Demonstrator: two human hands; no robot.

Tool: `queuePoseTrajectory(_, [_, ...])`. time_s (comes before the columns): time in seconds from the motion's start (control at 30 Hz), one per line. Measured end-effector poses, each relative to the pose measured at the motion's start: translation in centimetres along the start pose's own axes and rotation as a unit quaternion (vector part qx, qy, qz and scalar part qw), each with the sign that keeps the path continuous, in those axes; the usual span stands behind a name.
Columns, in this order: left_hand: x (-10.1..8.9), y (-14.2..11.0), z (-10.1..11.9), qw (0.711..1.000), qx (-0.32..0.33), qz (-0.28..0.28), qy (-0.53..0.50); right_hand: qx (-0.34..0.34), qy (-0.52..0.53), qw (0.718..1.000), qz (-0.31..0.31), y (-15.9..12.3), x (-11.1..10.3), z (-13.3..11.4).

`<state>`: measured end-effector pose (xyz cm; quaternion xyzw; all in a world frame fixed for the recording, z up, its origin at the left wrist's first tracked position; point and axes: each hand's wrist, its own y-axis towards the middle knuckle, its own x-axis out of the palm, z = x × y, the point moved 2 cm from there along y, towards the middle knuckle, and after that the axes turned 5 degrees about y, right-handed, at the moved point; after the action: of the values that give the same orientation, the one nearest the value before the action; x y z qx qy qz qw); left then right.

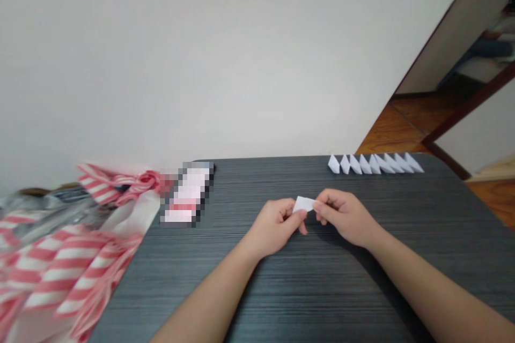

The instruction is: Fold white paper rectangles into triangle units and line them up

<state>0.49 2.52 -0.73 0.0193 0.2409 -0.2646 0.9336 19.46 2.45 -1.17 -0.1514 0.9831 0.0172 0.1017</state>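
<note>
Head view: folded white piece (302, 204), one, held above the bench (181, 284).
Left hand (271, 230) and right hand (354, 220): fingers narrow, pinching opposite ends. Step, as judged: two-handed handling; any further move calls for light, even pressure. Far edge, right: row of white folded pieces (364, 164), well apart from the pixelated slab (185, 193), left; wall (241, 64) beyond.

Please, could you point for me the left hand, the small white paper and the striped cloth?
Left hand (270, 229): head view, back of hand.
White paper (302, 204): head view, its middle.
Striped cloth (74, 260): head view, its striped front.
</note>
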Motion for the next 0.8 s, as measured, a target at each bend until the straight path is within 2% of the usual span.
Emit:
queuePoseTrajectory(0.3, [-0.25, -0.1, 0.37, 1.0, -0.003, 0.005, -0.006, -0.002, 0.004, 1.0, -0.018, 0.03, 0.0, 0.05])
queuePoseTrajectory(0.8, [-0.03, -0.05, -0.24, 1.0, 0.005, 0.014, -0.007, -0.006, 0.008, 1.0, 0.013, 0.17, -0.12, 0.89])
